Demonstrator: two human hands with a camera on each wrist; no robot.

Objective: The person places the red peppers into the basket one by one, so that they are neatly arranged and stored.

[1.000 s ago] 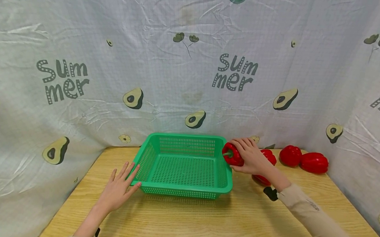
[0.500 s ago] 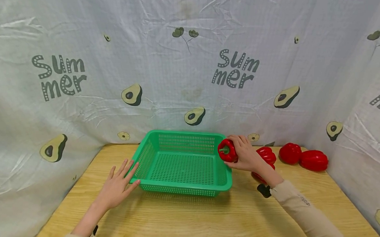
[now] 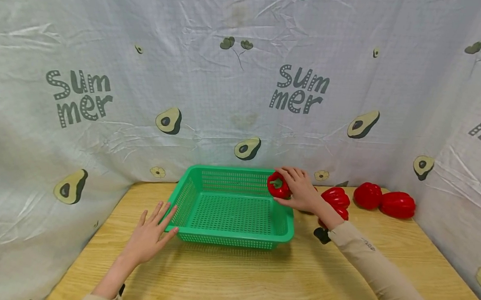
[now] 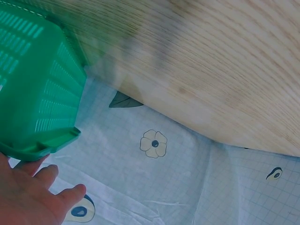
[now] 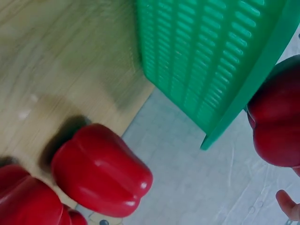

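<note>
My right hand (image 3: 301, 191) grips a red bell pepper (image 3: 278, 185) with a green stem, over the back right corner of a green plastic basket (image 3: 230, 234). The right wrist view shows this held pepper (image 5: 277, 117) at the right edge, beyond the basket's rim. My left hand (image 3: 148, 235) lies with fingers spread at the basket's front left corner, fingertips at the rim. In the left wrist view, the fingers (image 4: 47, 176) extend just below the basket's rim (image 4: 56, 143). Perforated walls and a gridded bottom show inside the basket.
Right of the basket, red bell peppers (image 3: 336, 198) lie on the wooden table (image 3: 235, 279), partly behind my right forearm. Two more peppers (image 3: 397, 205) sit at the back right corner. A printed cloth (image 3: 210, 99) hangs behind and along both sides.
My right hand has carried the bell pepper leftward from beside the basket's right rim to over its back right corner. The left hand has stayed at the rim.
</note>
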